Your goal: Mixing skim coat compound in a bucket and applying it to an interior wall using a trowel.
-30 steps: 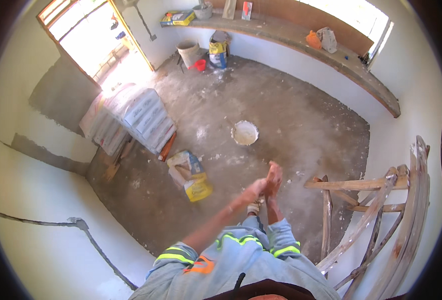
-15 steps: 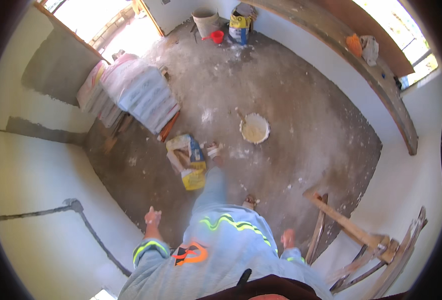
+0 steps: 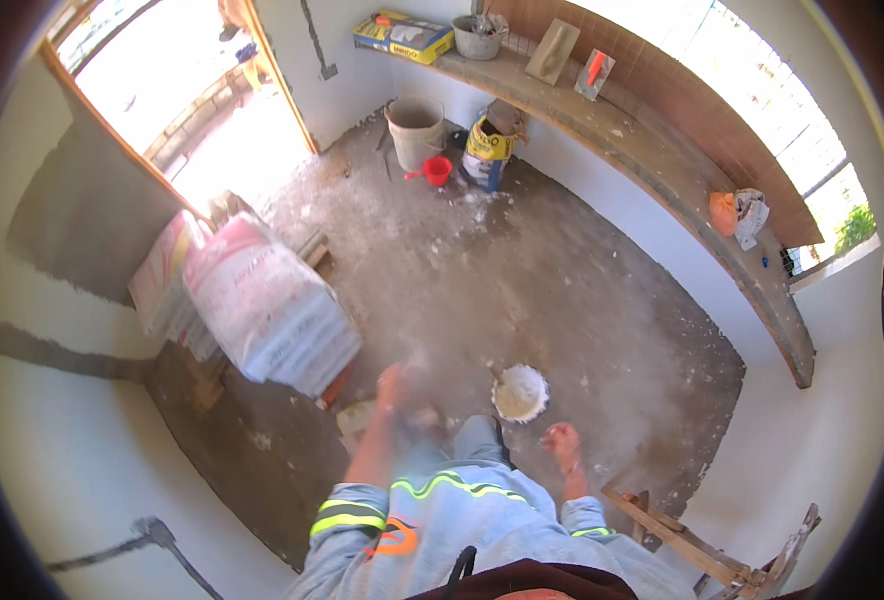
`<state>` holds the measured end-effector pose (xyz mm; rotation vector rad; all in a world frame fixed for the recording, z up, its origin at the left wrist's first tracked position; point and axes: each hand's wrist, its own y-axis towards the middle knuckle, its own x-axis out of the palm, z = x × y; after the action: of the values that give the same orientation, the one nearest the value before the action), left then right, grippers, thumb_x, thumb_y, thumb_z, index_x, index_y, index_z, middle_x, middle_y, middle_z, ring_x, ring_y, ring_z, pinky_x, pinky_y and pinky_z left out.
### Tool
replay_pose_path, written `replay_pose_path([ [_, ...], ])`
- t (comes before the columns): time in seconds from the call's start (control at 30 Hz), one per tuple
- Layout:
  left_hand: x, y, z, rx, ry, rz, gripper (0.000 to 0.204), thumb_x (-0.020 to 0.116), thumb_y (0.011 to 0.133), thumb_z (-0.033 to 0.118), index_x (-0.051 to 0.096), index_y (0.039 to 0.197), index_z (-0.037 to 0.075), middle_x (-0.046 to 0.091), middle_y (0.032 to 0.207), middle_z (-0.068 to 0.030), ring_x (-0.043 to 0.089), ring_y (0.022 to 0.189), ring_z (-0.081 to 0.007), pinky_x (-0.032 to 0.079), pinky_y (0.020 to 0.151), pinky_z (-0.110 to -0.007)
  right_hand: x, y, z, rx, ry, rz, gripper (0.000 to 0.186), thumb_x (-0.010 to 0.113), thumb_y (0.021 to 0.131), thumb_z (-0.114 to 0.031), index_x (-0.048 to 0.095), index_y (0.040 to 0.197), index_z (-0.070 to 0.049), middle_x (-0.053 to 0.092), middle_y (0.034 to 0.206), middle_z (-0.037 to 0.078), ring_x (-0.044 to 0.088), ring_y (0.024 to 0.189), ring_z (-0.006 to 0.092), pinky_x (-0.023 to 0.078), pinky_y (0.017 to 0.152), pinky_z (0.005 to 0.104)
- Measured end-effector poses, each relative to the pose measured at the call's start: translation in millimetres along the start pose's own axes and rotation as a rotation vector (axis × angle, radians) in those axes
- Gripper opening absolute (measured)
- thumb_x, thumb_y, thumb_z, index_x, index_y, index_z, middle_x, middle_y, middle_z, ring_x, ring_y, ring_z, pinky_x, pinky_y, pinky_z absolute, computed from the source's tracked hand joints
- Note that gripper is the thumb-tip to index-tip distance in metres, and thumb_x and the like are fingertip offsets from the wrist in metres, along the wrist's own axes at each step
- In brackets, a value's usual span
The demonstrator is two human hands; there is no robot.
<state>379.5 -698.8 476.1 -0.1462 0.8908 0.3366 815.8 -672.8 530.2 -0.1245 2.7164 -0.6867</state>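
My left hand (image 3: 395, 385) reaches forward over the floor, smeared by motion, so its fingers do not read clearly. Beneath that forearm lies a paper sack (image 3: 356, 420), mostly hidden. My right hand (image 3: 563, 443) hangs in front of me with its fingers curled in, and nothing shows in it. Just ahead of the right hand, a round tub (image 3: 520, 393) stands on the floor with pale powder or paste inside and white-crusted rim. A short handle seems to stick out at its left side.
Stacked wrapped sacks (image 3: 272, 300) stand at left, near the bright doorway. A bucket (image 3: 416, 130), a red dipper (image 3: 438, 171) and an open sack (image 3: 487, 150) are at the far wall. A ledge (image 3: 602, 130) bearing trowels runs along the right; a wooden frame (image 3: 682, 535) stands nearby.
I have moved forward, and the tub is now closer to me. Both hands have come forward from my sides, the left one over the paper sack. More of the ledge has come into view.
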Motion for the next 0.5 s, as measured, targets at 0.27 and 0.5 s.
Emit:
replay_pose_path([
  [0.27, -102, 211, 3, -0.017, -0.257, 0.054, 0.015, 0.056, 0.081, 0.019, 0.056, 0.082, 0.004, 0.053, 0.071, -0.0148, 0.052, 0.067, -0.0330, 0.044, 0.060, -0.041, 28, 134, 32, 0.145, -0.273, 0.047, 0.014, 0.053, 0.081, -0.011, 0.054, 0.093, -0.004, 0.058, 0.072, 0.009, 0.060, 0.063, 0.0188, 0.049, 0.049, 0.0319],
  [0.5, -172, 123, -219, -1.081, -0.981, 0.276, 0.029, 0.051, 0.084, 0.027, 0.054, 0.107, 0.008, 0.055, 0.081, -0.0082, 0.053, 0.064, -0.0217, 0.044, 0.054, -0.033, 53, 245, 202, 0.215, -0.636, -0.488, 0.017, 0.058, 0.074, -0.023, 0.069, 0.074, -0.010, 0.066, 0.081, 0.013, 0.063, 0.068, 0.0250, 0.050, 0.058, 0.0355],
])
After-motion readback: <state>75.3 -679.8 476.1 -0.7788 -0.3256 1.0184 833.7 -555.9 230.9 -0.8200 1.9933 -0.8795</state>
